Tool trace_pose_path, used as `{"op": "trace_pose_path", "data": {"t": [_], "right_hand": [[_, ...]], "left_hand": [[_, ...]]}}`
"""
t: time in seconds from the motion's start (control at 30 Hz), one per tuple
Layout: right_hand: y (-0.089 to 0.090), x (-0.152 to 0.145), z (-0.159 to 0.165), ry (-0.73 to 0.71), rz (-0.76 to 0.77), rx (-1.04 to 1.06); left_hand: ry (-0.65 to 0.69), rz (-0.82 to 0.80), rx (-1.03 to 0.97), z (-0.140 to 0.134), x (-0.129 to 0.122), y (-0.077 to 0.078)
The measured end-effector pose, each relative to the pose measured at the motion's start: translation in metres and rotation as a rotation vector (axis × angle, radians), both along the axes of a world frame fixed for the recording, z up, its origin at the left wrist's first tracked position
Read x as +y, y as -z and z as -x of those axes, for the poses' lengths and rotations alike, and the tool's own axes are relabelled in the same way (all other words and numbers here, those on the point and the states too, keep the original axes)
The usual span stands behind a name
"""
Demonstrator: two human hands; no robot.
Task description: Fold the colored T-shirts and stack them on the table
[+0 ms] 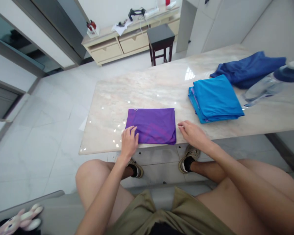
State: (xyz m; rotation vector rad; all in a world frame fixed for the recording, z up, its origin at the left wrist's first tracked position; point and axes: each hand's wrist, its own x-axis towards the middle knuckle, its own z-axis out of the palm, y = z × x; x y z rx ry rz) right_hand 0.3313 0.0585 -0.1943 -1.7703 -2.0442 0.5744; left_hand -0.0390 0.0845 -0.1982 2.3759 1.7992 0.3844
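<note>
A purple piece of fabric point(154, 125), folded into a flat rectangle, lies near the front edge of the marble table. On its lower left corner rests my left hand point(129, 140), open, fingers laid over the cloth. My right hand point(193, 133) hovers or rests just past the fabric's right edge, apart from it; the fingers bend loosely and nothing shows in them. To the right of that hand sits a stack of folded fabric point(215, 98), bright blue on top with a bit of purple showing at its left side.
Behind the stack lies crumpled dark blue fabric point(252, 68), beside a clear bottle with a blue top point(267, 85). The marble table point(107, 98) spans the front. Beyond it stand a dark stool point(161, 34) and a low cabinet point(107, 52). A plush toy point(24, 218) lies at lower left.
</note>
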Motion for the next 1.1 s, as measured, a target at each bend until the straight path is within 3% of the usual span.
{"op": "trace_pose_path", "data": {"t": [0.17,0.27,0.33,0.4,0.43,0.57,0.7,0.83,1.0,1.1], "right_hand": [[0.004,0.023,-0.029,0.326,0.263,0.311],[0.005,0.027,-0.016,0.383,0.373,0.479],[0.003,0.027,-0.003,0.380,0.383,0.504],[0.001,0.027,0.010,0.395,0.400,0.507],[0.000,0.027,0.015,0.408,0.407,0.494],[-0.001,0.029,0.031,0.460,0.411,0.358],[-0.004,0.033,0.043,0.497,0.392,0.175],[-0.009,0.038,0.060,0.492,0.338,0.046],[-0.019,0.041,0.087,0.486,0.214,-0.053],[-0.029,0.051,0.105,0.477,0.102,-0.090]], "left_hand": [[0.354,0.023,0.042,-0.076,-0.058,-0.001],[0.521,0.068,0.103,-0.107,-0.072,-0.009],[0.640,0.123,0.112,-0.108,-0.070,-0.021],[0.681,0.162,0.061,-0.090,-0.060,-0.037],[0.639,0.167,0.014,-0.076,-0.051,-0.045],[0.275,0.184,-0.126,-0.004,-0.006,-0.076],[0.125,0.232,-0.093,0.060,0.037,-0.095],[0.071,0.217,-0.090,0.094,0.055,-0.094],[0.049,0.223,-0.031,0.109,0.045,-0.075],[0.098,0.217,-0.022,0.114,0.039,-0.073]]}}
